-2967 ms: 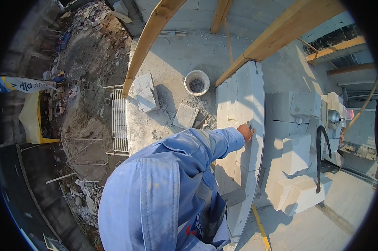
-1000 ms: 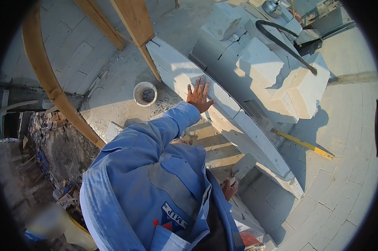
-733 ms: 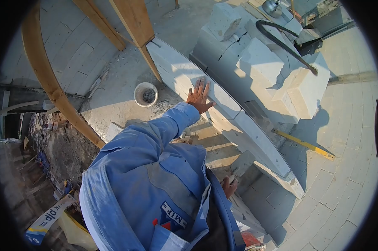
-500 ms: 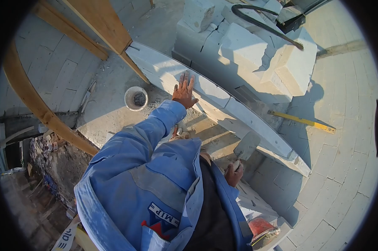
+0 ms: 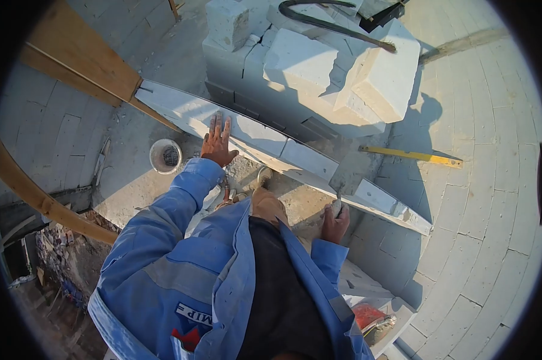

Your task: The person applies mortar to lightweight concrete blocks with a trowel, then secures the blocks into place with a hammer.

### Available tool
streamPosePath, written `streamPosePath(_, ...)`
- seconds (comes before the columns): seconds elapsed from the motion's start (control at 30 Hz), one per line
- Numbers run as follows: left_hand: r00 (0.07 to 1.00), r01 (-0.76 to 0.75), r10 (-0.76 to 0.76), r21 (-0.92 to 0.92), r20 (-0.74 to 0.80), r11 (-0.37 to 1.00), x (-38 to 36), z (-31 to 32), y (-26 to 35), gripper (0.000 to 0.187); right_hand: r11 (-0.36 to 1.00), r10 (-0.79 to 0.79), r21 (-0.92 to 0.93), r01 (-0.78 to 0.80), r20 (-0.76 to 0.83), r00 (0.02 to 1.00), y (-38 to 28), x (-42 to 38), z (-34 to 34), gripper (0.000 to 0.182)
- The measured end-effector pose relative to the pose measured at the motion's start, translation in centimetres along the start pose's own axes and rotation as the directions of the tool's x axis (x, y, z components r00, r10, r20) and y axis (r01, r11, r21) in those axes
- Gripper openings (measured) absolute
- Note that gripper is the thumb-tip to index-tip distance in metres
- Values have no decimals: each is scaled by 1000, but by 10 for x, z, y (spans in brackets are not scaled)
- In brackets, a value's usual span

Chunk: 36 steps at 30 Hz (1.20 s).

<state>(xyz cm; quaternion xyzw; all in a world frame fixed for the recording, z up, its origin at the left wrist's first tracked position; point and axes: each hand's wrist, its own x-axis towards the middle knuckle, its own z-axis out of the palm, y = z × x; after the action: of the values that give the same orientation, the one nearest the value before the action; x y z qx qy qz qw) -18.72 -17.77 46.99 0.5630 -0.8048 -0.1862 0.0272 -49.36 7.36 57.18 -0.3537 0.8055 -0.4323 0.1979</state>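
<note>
My left hand (image 5: 219, 143) lies with fingers spread on the top edge of a low wall of pale blocks (image 5: 256, 133), near its left part. Farther right, my right hand (image 5: 335, 223) is wrapped round the handle of a trowel (image 5: 348, 171). The flat metal blade overlaps the wall's top in view; whether it touches the blocks I cannot tell. A yellow level (image 5: 412, 155) lies beyond the wall on the right.
Large broken blocks (image 5: 301, 60) are stacked behind the wall, with a black hose (image 5: 337, 25) over them. A white bucket (image 5: 166, 156) stands at left. Wooden boards (image 5: 84, 51) meet the wall's left end. A red object (image 5: 369, 316) sits at lower right.
The view has shifted, so the wall and bucket appear farther left. My right hand has raised the trowel from the near side of the wall to over its top. My left hand stays on the wall.
</note>
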Motion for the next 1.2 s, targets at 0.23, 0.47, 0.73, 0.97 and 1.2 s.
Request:
streamPosePath(0.23, 993, 67, -75, 96, 91, 993, -11, -18, 21, 111, 988, -64, 134, 70, -48, 997, -23, 153, -25, 23)
streamPosePath(0.47, 975, 209, -211, 44, 63, 977, -17, -10, 49, 101, 926, -138, 341, 165, -102, 985, -72, 324, -35, 34)
streamPosePath(0.73, 890, 379, -453, -457, -60, 805, -24, -20, 54, 86, 999, -36, 16, 37, -66, 997, -74, 431, -11, 51)
streamPosePath(0.97, 775, 567, -631, -447, 5, 692, -49, -9, 3, 87, 969, -225, -136, 207, -132, 965, -64, 433, -13, 58)
streamPosePath(1.2, 720, 527, -680, -526, -141, 668, -27, -31, -84, 85, 976, -218, -75, 206, -416, 883, -72, 429, -15, 48)
